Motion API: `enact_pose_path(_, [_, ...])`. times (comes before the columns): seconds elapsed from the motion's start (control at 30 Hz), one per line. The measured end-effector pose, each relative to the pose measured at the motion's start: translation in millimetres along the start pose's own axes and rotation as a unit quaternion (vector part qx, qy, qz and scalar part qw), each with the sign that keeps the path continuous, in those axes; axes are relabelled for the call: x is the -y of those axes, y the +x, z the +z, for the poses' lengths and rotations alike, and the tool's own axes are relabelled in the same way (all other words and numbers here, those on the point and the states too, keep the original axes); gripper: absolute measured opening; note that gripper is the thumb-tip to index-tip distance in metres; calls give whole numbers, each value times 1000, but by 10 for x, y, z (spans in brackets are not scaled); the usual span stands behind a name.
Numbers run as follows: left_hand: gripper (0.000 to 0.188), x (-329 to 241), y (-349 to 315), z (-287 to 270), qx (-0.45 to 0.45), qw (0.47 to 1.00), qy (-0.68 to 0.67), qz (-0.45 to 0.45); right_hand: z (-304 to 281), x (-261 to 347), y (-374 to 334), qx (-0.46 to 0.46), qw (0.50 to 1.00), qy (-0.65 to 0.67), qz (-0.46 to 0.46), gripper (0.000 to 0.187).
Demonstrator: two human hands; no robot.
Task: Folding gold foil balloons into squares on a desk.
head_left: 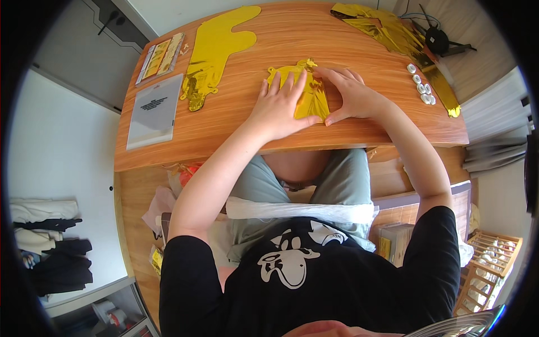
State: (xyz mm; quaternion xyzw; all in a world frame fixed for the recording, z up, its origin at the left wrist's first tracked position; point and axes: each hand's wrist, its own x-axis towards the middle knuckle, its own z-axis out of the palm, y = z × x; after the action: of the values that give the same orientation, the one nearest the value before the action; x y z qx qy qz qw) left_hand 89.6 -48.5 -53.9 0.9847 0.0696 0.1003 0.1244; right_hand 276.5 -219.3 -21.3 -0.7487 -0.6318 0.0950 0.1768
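Observation:
A folded piece of shiny gold foil (312,105), which looks like a flat foil balloon, lies on the wooden table near its front edge. My left hand (279,109) rests flat on the foil's left part, fingers spread and thumb reaching toward the near edge. At the foil's right side, my right hand (355,96) has its fingers stretched forward and its thumb held apart, near my left thumb. Both hands partly cover the foil. Another flat gold foil balloon (222,50), curved in outline, is spread at the back left.
More crumpled gold foil (387,33) stretches along the back right, beside a black device with antennas (439,40). Several small white round pieces (422,89) sit at the right. A clear plastic bag (154,115) and a picture-covered packet (161,58) lie at the left on the table (269,31).

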Motion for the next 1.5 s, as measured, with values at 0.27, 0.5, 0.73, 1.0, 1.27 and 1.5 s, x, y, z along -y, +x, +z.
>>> enact_pose_path(0.27, [106, 498, -42, -292, 71, 991, -107, 31, -3, 16, -10, 15, 1000, -12, 19, 122])
enact_pose_path(0.5, [122, 696, -19, -474, 160, 981, 56, 89, 1, 49, -20, 18, 999, -13, 26, 122])
enact_pose_path(0.73, [143, 518, 2, -713, 228, 973, 35, -10, -17, 57, -36, 30, 998, -11, 53, 122])
enact_pose_path(1.0, [151, 596, 41, -667, 220, 974, 48, -15, -43, 95, -2, 40, 997, -25, 55, 124])
enact_pose_path(1.27, [156, 742, -119, -529, 152, 979, 133, -11, -95, 182, -11, 50, 996, -10, 73, 125])
enact_pose_path(1.5, [115, 318, -568, -409, 3, 977, -156, 147, -77, 140, -73, 68, 998, 6, 2, 126])
